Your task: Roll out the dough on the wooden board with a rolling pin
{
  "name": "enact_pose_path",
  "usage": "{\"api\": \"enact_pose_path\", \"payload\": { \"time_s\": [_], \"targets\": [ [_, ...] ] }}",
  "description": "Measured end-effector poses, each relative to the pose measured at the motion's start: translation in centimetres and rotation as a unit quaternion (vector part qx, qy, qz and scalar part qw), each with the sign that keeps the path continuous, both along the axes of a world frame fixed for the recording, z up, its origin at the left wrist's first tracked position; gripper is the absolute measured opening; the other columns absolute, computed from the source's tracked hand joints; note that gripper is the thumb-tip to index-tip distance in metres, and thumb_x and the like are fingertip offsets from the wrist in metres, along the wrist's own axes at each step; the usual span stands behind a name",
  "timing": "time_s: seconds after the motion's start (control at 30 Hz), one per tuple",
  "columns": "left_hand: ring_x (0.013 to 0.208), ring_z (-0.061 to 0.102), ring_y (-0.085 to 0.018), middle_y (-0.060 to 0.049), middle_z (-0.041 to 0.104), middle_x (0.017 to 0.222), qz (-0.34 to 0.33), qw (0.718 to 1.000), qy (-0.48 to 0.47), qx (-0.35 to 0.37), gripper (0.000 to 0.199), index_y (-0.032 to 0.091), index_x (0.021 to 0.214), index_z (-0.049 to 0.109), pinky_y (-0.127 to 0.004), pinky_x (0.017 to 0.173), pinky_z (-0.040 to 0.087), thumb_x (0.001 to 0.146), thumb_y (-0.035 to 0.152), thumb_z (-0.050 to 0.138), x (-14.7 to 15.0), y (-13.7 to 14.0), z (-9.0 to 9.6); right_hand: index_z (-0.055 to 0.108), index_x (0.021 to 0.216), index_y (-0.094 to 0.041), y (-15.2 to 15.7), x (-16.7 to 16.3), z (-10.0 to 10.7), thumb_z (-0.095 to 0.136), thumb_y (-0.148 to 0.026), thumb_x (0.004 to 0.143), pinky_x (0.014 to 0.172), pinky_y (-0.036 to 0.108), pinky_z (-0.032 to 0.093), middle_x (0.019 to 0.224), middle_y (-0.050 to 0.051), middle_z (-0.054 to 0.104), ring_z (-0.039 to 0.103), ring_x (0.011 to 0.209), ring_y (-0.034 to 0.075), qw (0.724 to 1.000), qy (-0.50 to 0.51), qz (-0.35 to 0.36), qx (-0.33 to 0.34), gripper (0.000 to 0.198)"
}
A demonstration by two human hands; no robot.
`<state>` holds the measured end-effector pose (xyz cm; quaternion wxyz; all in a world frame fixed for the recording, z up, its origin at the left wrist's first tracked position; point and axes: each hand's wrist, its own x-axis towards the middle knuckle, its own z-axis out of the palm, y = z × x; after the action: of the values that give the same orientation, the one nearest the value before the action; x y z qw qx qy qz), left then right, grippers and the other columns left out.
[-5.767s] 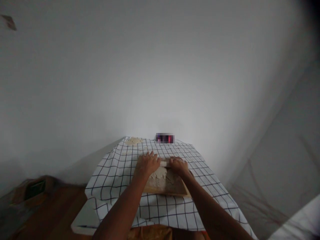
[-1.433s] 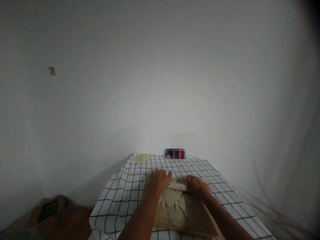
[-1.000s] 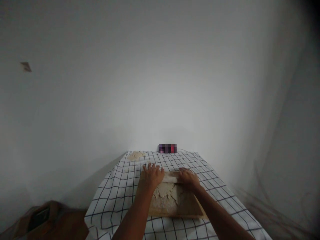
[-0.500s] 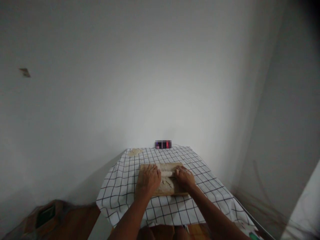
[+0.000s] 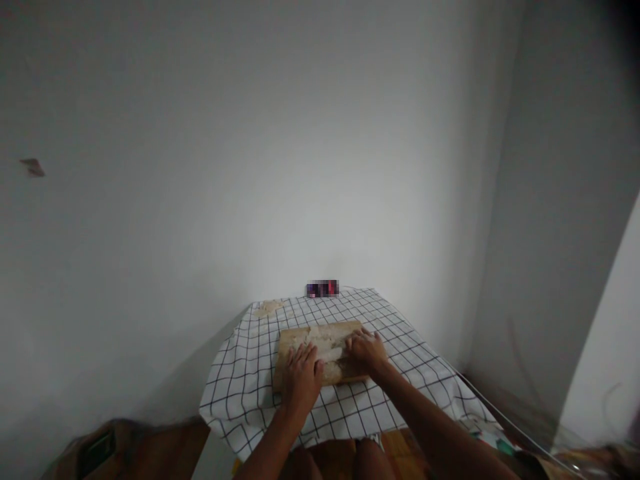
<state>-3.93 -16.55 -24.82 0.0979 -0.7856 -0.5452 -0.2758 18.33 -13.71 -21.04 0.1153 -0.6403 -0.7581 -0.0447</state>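
A wooden board point(image 5: 284, 343) dusted with pale flour lies on the checked cloth, slightly tilted in view. Across it, between my hands, runs a pale, floury roll point(image 5: 332, 354); whether it is dough or a rolling pin I cannot tell. My left hand point(image 5: 302, 373) rests palm down on the left part of the board, fingers stretched and a little spread, by the roll's left end. With fingers bent, my right hand point(image 5: 367, 350) presses over the roll's right end. Flattened pale bits lie on the board beyond the roll.
A white tablecloth with dark grid lines point(image 5: 240, 373) covers the table, which stands against a pale wall. A pale patch point(image 5: 270, 308) lies at the back left corner. A small blurred dark object point(image 5: 323, 289) stands at the back edge. A brown box point(image 5: 95, 450) is on the floor at left.
My left hand has drawn nearer to me and the roll between the hands has shifted nearer too. The right hand's fingers are more bent. The whole view has turned slightly.
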Motion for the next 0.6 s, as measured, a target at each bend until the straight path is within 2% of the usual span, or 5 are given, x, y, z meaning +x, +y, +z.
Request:
{"api": "enact_pose_path", "payload": {
  "time_s": [0.13, 0.27, 0.4, 0.6],
  "targets": [
    [0.149, 0.059, -0.032, -0.011, 0.068, 0.155, 0.005, 1.0, 0.008, 0.008, 0.043, 0.02, 0.144, 0.071, -0.058, 0.13, 0.041, 0.11, 0.03, 0.046, 0.0, 0.7, -0.7, 0.081, 0.121, -0.023, 0.8, -0.3, 0.7, 0.039, -0.029, 0.111, 0.116, 0.049, 0.045, 0.147, 0.013, 0.072, 0.056, 0.145, 0.031, 0.999, 0.036, -0.003, 0.003, 0.044],
    [0.154, 0.053, -0.034, -0.011, 0.067, 0.156, 0.018, 0.999, 0.015, 0.027, 0.045, 0.019, 0.147, 0.068, -0.061, 0.132, 0.036, 0.111, 0.033, 0.044, 0.3, 2.3, -0.8, 0.081, 0.123, -0.02, 2.5, -0.2, 1.1, 0.036, -0.029, 0.111, 0.114, 0.041, 0.047, 0.146, 0.01, 0.072, 0.054, 0.146, 0.027, 0.999, 0.04, 0.017, -0.017, 0.047],
    [0.152, 0.054, -0.037, -0.013, 0.07, 0.152, 0.048, 0.998, 0.032, 0.007, 0.046, 0.018, 0.143, 0.071, -0.065, 0.131, 0.031, 0.112, 0.034, 0.041, 0.4, 4.1, 0.2, 0.079, 0.129, -0.024, 4.4, -0.3, 1.1, 0.039, -0.031, 0.111, 0.116, 0.039, 0.044, 0.144, 0.008, 0.074, 0.057, 0.143, 0.025, 0.998, 0.043, 0.007, -0.034, 0.044],
    [0.151, 0.054, -0.039, -0.015, 0.069, 0.153, 0.062, 0.995, 0.053, -0.061, 0.045, 0.015, 0.142, 0.072, -0.068, 0.131, 0.028, 0.109, 0.026, 0.044, 0.6, 5.7, 2.5, 0.075, 0.135, -0.023, 7.5, -0.7, 1.1, 0.029, -0.036, 0.114, 0.111, 0.043, 0.049, 0.143, 0.013, 0.074, 0.065, 0.136, 0.028, 0.997, 0.037, -0.018, -0.069, 0.052]
  ]
}}
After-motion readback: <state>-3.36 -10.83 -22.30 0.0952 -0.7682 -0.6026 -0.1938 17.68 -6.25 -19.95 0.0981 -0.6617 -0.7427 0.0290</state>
